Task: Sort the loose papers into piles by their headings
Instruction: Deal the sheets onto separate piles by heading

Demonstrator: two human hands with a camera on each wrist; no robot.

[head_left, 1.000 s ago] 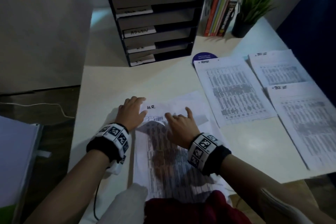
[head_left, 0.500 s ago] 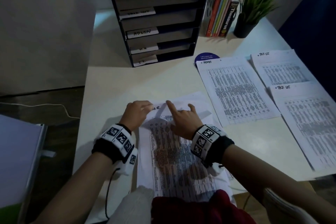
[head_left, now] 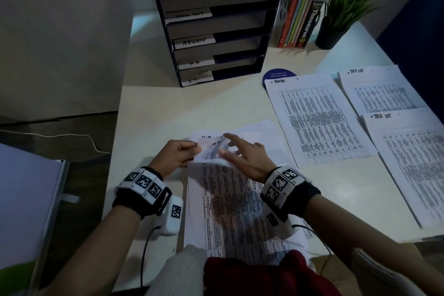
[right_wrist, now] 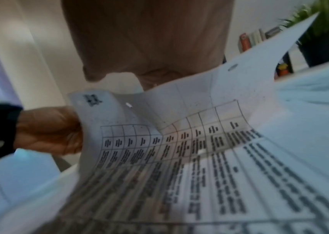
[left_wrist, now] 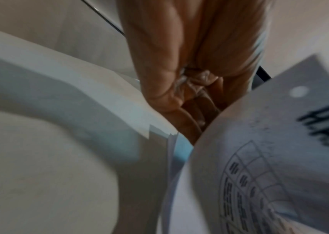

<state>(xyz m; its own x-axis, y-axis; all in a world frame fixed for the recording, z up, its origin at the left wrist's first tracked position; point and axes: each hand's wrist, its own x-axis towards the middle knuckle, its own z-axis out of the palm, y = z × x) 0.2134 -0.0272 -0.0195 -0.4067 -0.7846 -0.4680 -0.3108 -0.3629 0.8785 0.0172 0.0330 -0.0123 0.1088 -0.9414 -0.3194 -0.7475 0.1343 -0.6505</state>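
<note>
A stack of printed sheets lies at the near edge of the white table. Its top sheet, headed "H.R.", is curled up at the far left corner. My left hand pinches that corner; the right wrist view shows this hand gripping the sheet's edge. My right hand lies on the same sheet with fingers spread and straight. Under it, another sheet headed "H.R." shows. To the right lie an "ADMIN" sheet and two "TASK LIST" sheets.
A black tray sorter with labelled shelves stands at the back of the table. Right of it are upright books and a potted plant. A blue round sticker peeks from under the ADMIN sheet. The table's left edge drops to a dark floor.
My left hand went from resting flat beside the heading to pinching the top sheet's corner and lifting it. My right hand slid toward the sheet's top edge, fingers spreading.
</note>
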